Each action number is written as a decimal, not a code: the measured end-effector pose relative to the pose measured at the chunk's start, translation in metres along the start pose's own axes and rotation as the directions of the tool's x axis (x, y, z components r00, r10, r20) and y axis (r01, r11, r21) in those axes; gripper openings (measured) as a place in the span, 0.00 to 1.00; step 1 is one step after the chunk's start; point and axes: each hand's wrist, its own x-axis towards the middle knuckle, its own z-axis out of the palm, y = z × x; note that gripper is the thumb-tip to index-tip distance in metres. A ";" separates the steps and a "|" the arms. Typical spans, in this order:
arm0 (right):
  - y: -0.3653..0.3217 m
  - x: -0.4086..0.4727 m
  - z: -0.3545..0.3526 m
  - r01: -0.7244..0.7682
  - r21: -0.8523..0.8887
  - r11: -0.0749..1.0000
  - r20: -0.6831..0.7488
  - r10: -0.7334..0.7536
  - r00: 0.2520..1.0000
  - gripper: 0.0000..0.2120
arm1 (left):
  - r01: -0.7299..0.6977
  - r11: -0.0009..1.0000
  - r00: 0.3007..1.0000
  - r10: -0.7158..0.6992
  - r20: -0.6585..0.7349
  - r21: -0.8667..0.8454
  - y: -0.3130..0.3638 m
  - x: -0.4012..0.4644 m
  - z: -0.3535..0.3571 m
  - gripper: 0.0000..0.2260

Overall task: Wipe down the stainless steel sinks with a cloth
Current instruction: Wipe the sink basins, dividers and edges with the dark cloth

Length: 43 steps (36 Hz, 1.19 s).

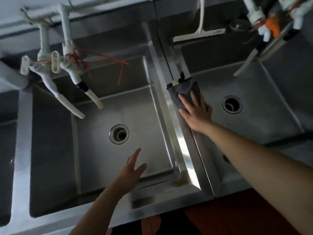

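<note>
Two stainless steel sinks lie side by side below me: the left sink (94,150) and the right sink (264,116), each with a round drain. A dark grey cloth (183,89) lies draped over the steel divider (171,106) between them. My right hand (196,112) presses flat on the cloth with straight, spread fingers. My left hand (131,173) hovers over the front of the left basin, fingers straight and holding nothing.
White taps (67,68) wound with red string (105,60) overhang the left sink. A white squeegee (199,33) rests on the back ledge. More pipes and an orange fitting (272,25) hang over the right sink. A third basin (6,150) shows at far left.
</note>
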 end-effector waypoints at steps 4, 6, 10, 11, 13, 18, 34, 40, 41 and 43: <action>-0.026 0.077 -0.026 0.027 0.004 1.000 0.014 -0.027 1.000 0.30 | 0.069 0.996 0.994 -0.063 -0.089 0.057 -0.016 -0.005 -0.011 0.26; -0.044 0.113 -0.037 0.102 -0.033 0.994 0.039 -0.101 0.994 0.28 | 0.075 0.995 0.991 -0.068 -0.112 0.064 -0.019 -0.003 -0.018 0.26; -0.083 0.157 -0.043 0.256 -0.193 0.947 0.123 -0.235 0.964 0.24 | 0.090 0.995 0.978 -0.098 -0.185 -0.050 -0.023 0.001 -0.034 0.26; -0.092 0.162 -0.042 0.264 -0.223 0.939 0.131 -0.240 0.962 0.23 | 0.101 0.993 0.974 -0.112 -0.199 -0.062 -0.024 0.001 -0.038 0.26; -0.107 0.167 -0.041 0.247 -0.254 0.935 0.153 -0.214 0.965 0.24 | 0.127 0.989 0.970 -0.139 -0.201 -0.070 -0.028 0.002 -0.042 0.26; -0.135 0.144 -0.032 0.163 -0.283 0.945 0.192 -0.111 0.975 0.27 | 0.199 0.973 0.952 -0.221 -0.211 -0.121 -0.033 -0.001 -0.045 0.30; -0.078 -0.069 0.033 0.036 -0.194 0.980 0.208 0.005 0.978 0.30 | 0.156 0.921 0.988 -0.144 -0.059 0.357 -0.092 -0.034 -0.039 0.20; -0.058 -0.170 0.057 -0.073 -0.142 0.987 0.249 0.107 0.963 0.30 | 0.139 0.849 0.977 -0.032 -0.213 0.510 -0.114 -0.046 -0.038 0.20; -0.056 -0.187 0.062 -0.096 -0.129 0.987 0.244 0.125 0.962 0.30 | 0.111 0.859 0.971 0.013 -0.238 0.499 -0.118 -0.048 -0.037 0.20; -0.055 -0.214 0.071 -0.147 -0.100 0.984 0.234 0.167 0.958 0.30 | 0.034 0.886 0.960 0.099 -0.261 0.462 -0.124 -0.053 -0.037 0.20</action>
